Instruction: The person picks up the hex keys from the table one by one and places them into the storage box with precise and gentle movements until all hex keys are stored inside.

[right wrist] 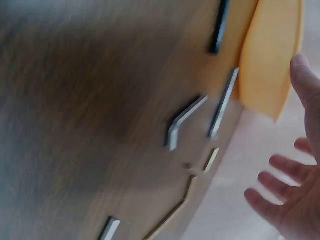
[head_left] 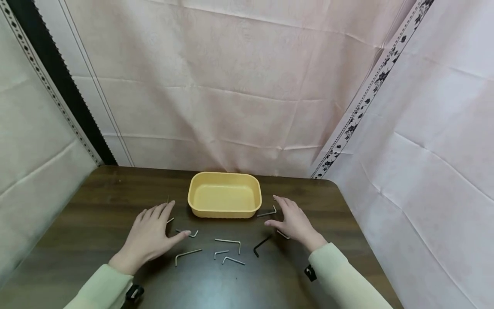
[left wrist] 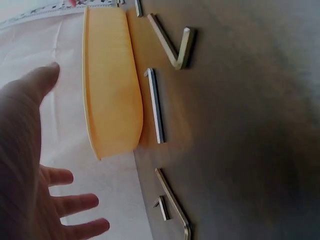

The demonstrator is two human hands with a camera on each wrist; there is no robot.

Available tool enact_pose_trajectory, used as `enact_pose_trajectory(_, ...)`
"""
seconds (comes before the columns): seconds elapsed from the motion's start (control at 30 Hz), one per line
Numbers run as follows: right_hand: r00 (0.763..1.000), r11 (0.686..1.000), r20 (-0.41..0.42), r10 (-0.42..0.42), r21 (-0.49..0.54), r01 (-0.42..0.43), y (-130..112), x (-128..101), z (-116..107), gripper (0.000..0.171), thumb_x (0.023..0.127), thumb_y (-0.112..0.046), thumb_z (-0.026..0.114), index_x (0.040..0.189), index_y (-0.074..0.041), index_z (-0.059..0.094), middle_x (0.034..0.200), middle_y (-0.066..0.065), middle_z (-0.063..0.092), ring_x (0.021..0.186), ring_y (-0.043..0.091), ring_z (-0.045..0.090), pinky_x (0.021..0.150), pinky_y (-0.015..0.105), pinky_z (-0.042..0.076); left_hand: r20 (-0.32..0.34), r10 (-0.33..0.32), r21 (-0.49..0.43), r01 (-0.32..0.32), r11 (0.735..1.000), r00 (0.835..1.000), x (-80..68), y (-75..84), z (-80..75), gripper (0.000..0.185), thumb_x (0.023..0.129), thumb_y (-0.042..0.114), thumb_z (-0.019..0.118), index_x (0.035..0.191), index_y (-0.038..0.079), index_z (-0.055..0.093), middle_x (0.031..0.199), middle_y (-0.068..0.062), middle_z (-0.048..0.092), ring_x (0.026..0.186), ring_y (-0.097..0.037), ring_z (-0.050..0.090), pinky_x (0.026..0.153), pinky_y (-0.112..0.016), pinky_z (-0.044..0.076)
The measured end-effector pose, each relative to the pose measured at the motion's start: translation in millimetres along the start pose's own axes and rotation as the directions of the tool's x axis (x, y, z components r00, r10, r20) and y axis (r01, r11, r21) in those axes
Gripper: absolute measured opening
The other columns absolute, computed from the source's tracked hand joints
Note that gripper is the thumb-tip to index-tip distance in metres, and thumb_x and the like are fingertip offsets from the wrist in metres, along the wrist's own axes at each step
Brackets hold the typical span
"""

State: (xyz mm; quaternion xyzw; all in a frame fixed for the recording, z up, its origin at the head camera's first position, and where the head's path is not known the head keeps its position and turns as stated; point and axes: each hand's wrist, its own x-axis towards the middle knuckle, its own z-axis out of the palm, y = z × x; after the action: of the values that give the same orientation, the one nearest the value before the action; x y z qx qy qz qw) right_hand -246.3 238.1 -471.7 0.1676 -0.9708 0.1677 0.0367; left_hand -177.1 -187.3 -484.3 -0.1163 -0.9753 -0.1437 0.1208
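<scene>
Both hands are held over a brown table strewn with several L-shaped hex keys. My left hand [head_left: 148,234] has its fingers spread and holds nothing; a hex key [head_left: 188,253] lies just right of it. Partly under its thumb in the head view is another hex key [head_left: 194,234]. To the right, my right hand [head_left: 295,221] is also spread and empty, close to a black hex key [head_left: 262,244] and a silver one [head_left: 267,213]. Between the hands lie a longer hex key [head_left: 227,240] and two short ones. Some keys are partly hidden by the hands.
A yellow plastic tray [head_left: 225,214] stands at the back middle of the table [head_left: 231,292], beyond the keys. Pale cloth [head_left: 239,107] hangs behind the table and along both sides. The wrist views show hex keys [left wrist: 156,107] beside the tray.
</scene>
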Motion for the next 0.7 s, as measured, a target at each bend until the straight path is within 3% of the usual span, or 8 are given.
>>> enact_pose_trajectory(0.27,0.993,0.983,0.098,0.059,0.168,-0.075,16,16,6,0.072,0.079,-0.041,0.079,0.138,-0.011,0.051,0.137,0.006,0.05,0.129,0.027,0.042,0.103,0.048,0.035,0.026,-0.058,-0.118,0.06,0.991,0.998,24.2,3.1,8.7,0.102,0.073,0.085,0.048,0.139,0.008,0.045,0.132,-0.021,0.052,0.118,-0.044,0.049,0.094,-0.062,0.035)
enact_pose_trajectory(0.7,0.996,0.974,0.093,0.006,0.227,-0.027,28,24,26,0.052,0.079,-0.032,0.081,0.122,-0.008,0.063,0.125,0.005,0.058,0.114,0.022,0.055,0.098,0.043,0.04,0.038,-0.056,-0.163,0.062,0.985,0.998,50.4,-3.6,25.7,0.102,0.072,0.086,0.046,0.137,0.007,0.047,0.128,-0.017,0.054,0.116,-0.04,0.051,0.093,-0.06,0.037)
